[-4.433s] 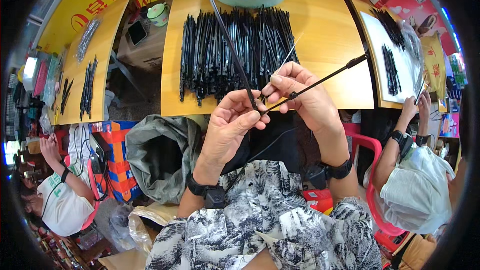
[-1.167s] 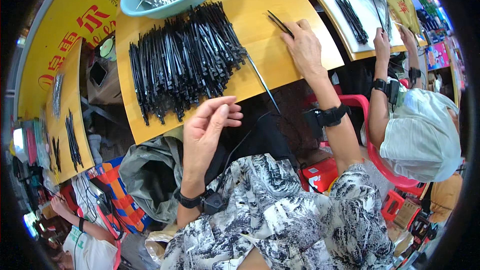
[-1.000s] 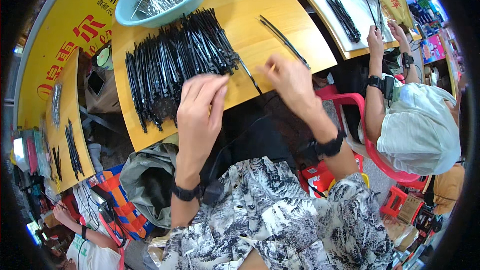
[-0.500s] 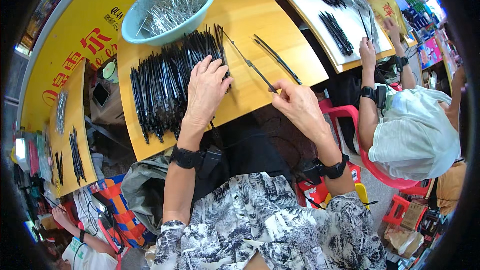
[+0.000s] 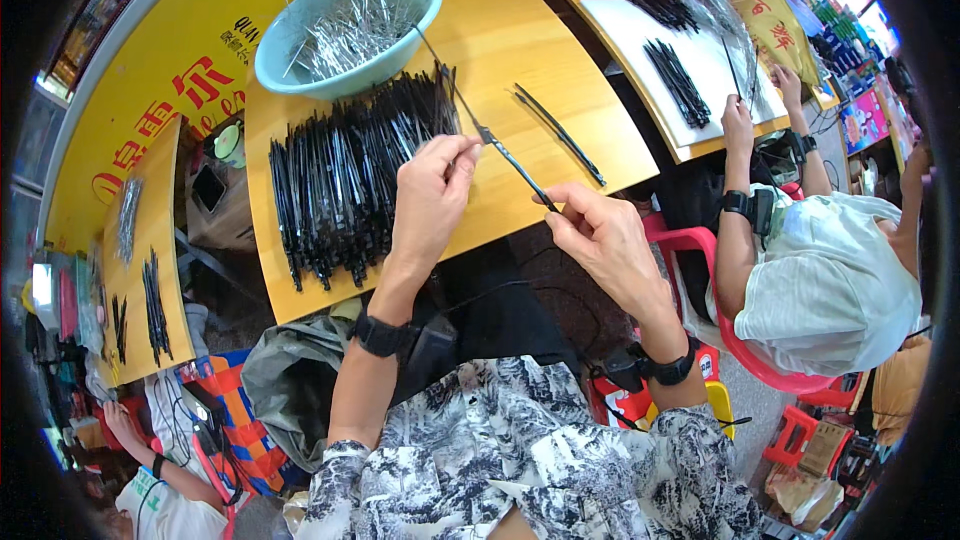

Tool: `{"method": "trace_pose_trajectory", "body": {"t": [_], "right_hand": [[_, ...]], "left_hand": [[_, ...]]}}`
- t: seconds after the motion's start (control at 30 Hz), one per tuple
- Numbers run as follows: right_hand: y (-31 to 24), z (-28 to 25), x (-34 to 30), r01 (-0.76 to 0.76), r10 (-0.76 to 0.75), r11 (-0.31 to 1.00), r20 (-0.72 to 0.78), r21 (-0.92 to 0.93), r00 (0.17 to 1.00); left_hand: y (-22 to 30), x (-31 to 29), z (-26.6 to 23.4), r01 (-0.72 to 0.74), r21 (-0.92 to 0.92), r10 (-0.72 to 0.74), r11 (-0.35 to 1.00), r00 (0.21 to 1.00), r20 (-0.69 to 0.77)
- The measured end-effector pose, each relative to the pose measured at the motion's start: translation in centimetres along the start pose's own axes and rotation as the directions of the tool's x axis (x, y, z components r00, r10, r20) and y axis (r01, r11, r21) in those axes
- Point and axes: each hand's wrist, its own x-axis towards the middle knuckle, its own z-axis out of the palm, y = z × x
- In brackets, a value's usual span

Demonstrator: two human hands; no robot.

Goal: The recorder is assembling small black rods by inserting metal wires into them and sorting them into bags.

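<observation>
A long, thin black strip (image 5: 515, 166) with a small wider piece near its middle slants between my hands, above the table. My right hand (image 5: 608, 240) pinches its near end between thumb and fingers. At the strip's middle, the closed fingertips of my left hand (image 5: 432, 195) grip it beside the wider piece. The far end reaches up towards the basin's rim. Left of my hands lies a broad, dense pile of similar black strips (image 5: 335, 185), side by side on the wooden table (image 5: 500, 30). Two or so more black strips (image 5: 562, 135) lie apart at the right.
A light blue basin (image 5: 350, 77) full of thin silvery strips (image 5: 360, 30) stands behind the pile. To the right, a co-worker (image 5: 820, 270) handles strips at another table with a white board (image 5: 625, 40). A side table (image 5: 150, 270) with more strips stands at the left.
My left hand has lifted off the pile and moved right to pinch the strip's middle. My right hand still holds the near end. The view has shifted slightly.
</observation>
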Motion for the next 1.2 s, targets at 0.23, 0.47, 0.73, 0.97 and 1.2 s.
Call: {"method": "trace_pose_trajectory", "body": {"t": [0.23, 0.47, 0.73, 0.97, 1.2], "right_hand": [[-0.5, -0.2, 1.3, 0.351, -0.369, 0.897, -0.019, -0.267, 0.929], [-1.5, 1.6, 4.6, 0.514, -0.515, 0.798, 0.088, -0.314, 0.853], [-3.5, 2.3, 7.1, 0.739, -0.716, 0.626, 0.193, -0.248, 0.671], [-6.9, 3.5, 4.8, 0.788, -0.775, 0.597, 0.149, -0.147, 0.615], [-7.7, 5.5, 0.8, 0.824, -0.809, 0.564, 0.234, 0.052, 0.539]], "left_hand": [[2.2, -3.8, -4.7, 0.509, -0.815, -0.226, 0.277, 0.859, 0.46], [3.2, -7.6, -4.1, 0.363, -0.9, -0.384, 0.241, 0.887, 0.255], [3.5, -8.9, -3.5, 0.444, -0.895, -0.448, 0.049, 0.81, 0.377], [3.2, -9.3, -3.5, 0.246, -0.968, -0.47, -0.057, 0.849, 0.244], [2.8, -8.4, -3.4, 0.207, -0.974, -0.488, 0.092, 0.862, 0.137]]}}
